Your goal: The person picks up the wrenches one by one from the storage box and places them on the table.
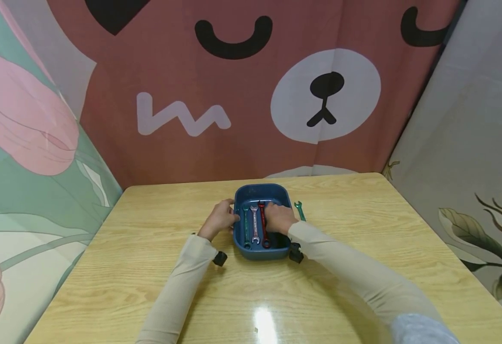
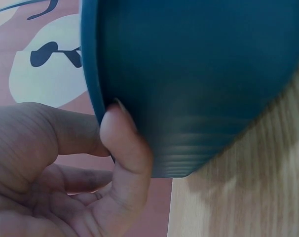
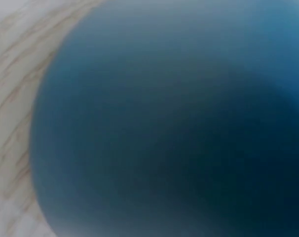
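Note:
A blue plastic bin (image 1: 261,254) stands on the table, with wrenches lying lengthwise in it: a green wrench (image 1: 246,228), a silver wrench (image 1: 255,224) and a red wrench (image 1: 263,224). My left hand (image 1: 220,219) grips the bin's left side; in the left wrist view its thumb and a finger pinch the rim. Down inside the bin, just right of the red wrench, is my right hand (image 1: 280,218). Its fingertips are hidden, so whether it holds something does not show. Blue bin wall (image 3: 139,123) fills most of the right wrist view, blurred.
Another green wrench (image 1: 300,210) lies on the wooden table (image 1: 169,205) to the right of the bin, partly hidden by the right forearm. A curtain with a bear print (image 1: 233,95) hangs behind the table's far edge.

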`<state>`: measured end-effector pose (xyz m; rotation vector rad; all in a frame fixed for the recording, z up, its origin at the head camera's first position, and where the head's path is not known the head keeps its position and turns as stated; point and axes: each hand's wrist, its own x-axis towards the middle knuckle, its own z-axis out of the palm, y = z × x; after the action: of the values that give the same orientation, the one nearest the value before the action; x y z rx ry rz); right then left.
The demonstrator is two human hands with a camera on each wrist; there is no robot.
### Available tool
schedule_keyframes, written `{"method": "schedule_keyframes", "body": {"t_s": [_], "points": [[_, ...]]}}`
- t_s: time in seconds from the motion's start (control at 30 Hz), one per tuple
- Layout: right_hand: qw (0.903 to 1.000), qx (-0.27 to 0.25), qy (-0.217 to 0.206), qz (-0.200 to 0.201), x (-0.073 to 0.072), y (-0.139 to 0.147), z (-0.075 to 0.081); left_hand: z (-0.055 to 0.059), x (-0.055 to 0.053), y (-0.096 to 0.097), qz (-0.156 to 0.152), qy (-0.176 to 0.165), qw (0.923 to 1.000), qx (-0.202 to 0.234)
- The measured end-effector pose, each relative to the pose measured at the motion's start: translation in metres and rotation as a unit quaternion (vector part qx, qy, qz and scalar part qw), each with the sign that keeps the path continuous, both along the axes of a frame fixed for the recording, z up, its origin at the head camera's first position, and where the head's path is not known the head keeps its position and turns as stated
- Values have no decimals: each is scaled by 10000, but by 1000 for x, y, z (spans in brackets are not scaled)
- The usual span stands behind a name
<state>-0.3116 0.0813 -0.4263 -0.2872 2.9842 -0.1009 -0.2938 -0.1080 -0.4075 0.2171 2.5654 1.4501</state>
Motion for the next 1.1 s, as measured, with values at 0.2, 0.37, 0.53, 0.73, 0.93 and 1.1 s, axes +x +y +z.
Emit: {"method": "schedule_keyframes", "body": {"t_s": [0.2,0.37,0.53,0.73,0.93,1.1], "points": [[9998,-179,3,85,1,0,-1,0,-1,0,48,12,10000,-36],[9996,-255,-39,134,1,0,-1,0,0,0,38,-3,10000,-48],[9993,-279,63,226,1,2,0,1,1,1,44,-21,10000,-42],[9980,-359,371,352,2,4,-1,3,1,1,39,-12,9999,-94],[9976,-400,402,405,4,4,1,2,1,1,64,-40,10000,-57],[9976,-417,357,425,4,5,2,1,1,1,38,-5,10000,-89]]}}
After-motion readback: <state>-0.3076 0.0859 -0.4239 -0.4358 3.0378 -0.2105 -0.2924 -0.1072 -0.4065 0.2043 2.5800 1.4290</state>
